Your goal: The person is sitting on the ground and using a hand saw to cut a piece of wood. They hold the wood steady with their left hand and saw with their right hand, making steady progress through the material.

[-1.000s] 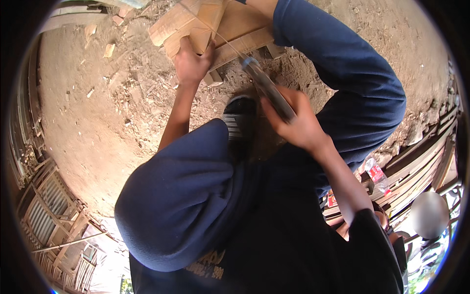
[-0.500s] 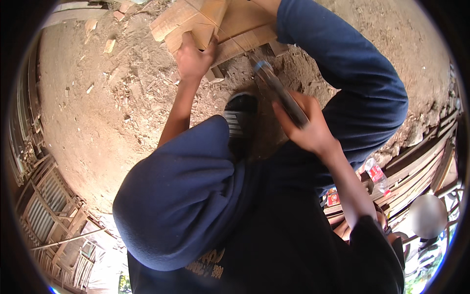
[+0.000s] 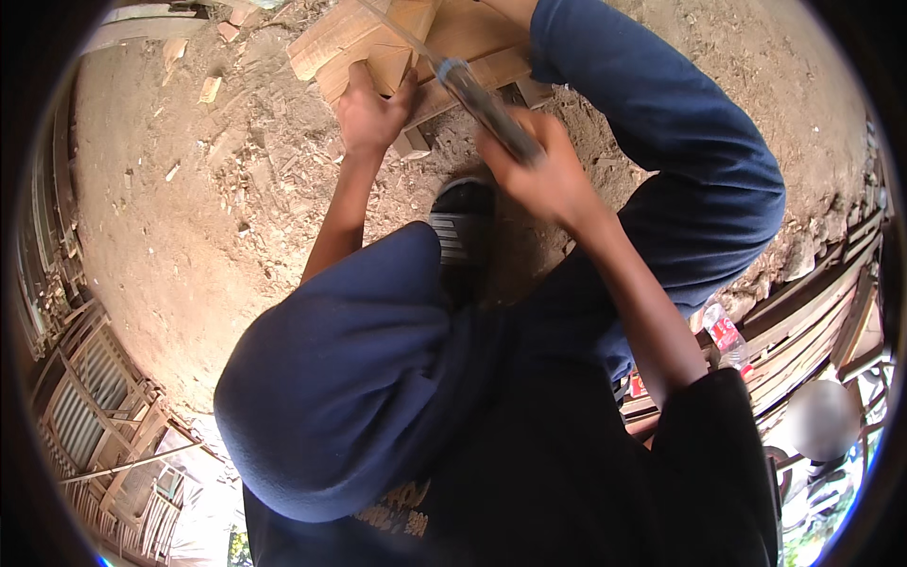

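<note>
At the top, my left hand (image 3: 370, 121) is closed round a pale wooden block (image 3: 389, 68) that lies on other boards, fingers and thumb on either side of it. My right hand (image 3: 543, 170) grips a saw (image 3: 489, 111) with a dark, straight handle and a blue collar. Its narrow blade points up and left across the wood, seen almost edge-on. A wide wooden board (image 3: 477, 38) lies beside the block. My bare ankle (image 3: 510, 9) is over the board's far side; the foot is cut off by the frame.
My dark shoe (image 3: 463, 213) stands on the dirt floor, which is strewn with wood chips. Stacked planks (image 3: 803, 326) and a plastic bottle (image 3: 726, 335) lie at the right. Slatted wooden frames (image 3: 113, 406) stand at the left. Another person (image 3: 824, 420) is at the lower right.
My right hand has pushed the saw up and left, bringing its handle close to the wood. My left hand and the wood stay in place.
</note>
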The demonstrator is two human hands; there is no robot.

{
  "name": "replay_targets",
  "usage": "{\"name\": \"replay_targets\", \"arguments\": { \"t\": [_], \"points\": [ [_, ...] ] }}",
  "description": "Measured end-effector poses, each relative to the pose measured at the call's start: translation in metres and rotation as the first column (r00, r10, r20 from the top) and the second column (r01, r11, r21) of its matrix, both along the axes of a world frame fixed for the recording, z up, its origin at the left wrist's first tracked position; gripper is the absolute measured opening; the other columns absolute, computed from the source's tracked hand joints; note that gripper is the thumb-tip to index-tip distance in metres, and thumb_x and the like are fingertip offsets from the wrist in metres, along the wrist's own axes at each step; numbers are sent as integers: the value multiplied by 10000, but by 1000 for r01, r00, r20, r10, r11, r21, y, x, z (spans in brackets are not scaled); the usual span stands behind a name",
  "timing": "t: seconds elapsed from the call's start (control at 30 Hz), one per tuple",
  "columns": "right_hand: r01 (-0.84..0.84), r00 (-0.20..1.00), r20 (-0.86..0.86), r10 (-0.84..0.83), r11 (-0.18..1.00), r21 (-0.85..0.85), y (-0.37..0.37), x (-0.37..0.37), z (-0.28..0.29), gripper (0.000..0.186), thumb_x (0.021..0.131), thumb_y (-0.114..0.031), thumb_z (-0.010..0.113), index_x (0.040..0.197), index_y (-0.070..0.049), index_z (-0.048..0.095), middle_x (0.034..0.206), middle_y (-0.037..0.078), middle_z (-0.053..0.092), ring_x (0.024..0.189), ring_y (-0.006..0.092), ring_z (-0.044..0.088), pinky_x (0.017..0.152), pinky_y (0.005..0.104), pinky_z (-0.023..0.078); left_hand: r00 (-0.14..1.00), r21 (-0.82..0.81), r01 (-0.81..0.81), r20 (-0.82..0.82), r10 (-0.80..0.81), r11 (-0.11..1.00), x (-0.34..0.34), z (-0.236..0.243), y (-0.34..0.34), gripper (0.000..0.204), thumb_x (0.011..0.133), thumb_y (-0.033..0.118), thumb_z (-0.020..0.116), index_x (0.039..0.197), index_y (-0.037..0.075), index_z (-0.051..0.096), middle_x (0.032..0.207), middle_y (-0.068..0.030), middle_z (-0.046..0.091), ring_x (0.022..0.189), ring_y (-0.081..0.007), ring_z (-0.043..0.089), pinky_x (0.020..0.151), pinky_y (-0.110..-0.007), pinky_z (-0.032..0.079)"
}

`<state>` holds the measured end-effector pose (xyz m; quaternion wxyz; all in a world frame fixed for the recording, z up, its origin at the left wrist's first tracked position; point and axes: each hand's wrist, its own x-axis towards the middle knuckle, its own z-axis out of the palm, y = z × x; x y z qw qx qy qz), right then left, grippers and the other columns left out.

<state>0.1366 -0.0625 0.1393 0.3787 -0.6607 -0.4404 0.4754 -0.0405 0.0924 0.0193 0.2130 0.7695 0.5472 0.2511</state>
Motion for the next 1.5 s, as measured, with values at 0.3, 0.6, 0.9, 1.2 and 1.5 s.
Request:
{"name": "replay_targets", "arguments": {
  "t": [0.3,0.6,0.9,1.2,1.5],
  "points": [
    [-19,999,-43,16,997,-76,-52,11,11,180,878,-152,613,922,19,650,757,216,645,676,339,647,682,414,500,999,50,-30,-25,31,998,-5,6,-3,569,800,447,777,1036,-15,543,866,-286,695,770,-466,690,682,-510,563],
    [-24,1000,1,24,998,61,-54,5,4,147,919,-144,627,905,2,635,658,21,539,635,102,494,600,321,425,1000,37,-6,-3,6,999,-5,2,0,578,796,453,780,1043,-13,544,867,-295,693,789,-466,691,696,-513,564],
    [31,998,-47,-30,999,15,-2,-1,4,195,869,-165,612,810,20,597,646,138,562,634,176,594,625,370,465,1000,23,3,8,-3,1000,-2,0,-1,601,797,473,770,1040,-25,536,845,-291,690,779,-468,688,697,-509,564],
    [8,1000,-14,-8,1000,6,-3,-2,5,158,853,-127,628,865,29,615,675,180,600,622,258,610,648,392,491,1000,43,-1,-9,2,999,-4,-3,1,599,790,469,776,1039,-21,537,841,-298,689,751,-471,687,670,-515,563],
    [-10,1000,13,10,1000,26,-47,-3,9,174,929,-170,624,902,3,631,660,8,529,656,73,486,600,298,422,1000,42,-8,-12,9,999,-3,7,-2,613,793,479,774,1051,-25,540,836,-293,691,755,-467,690,668,-514,565]
  ]
}}
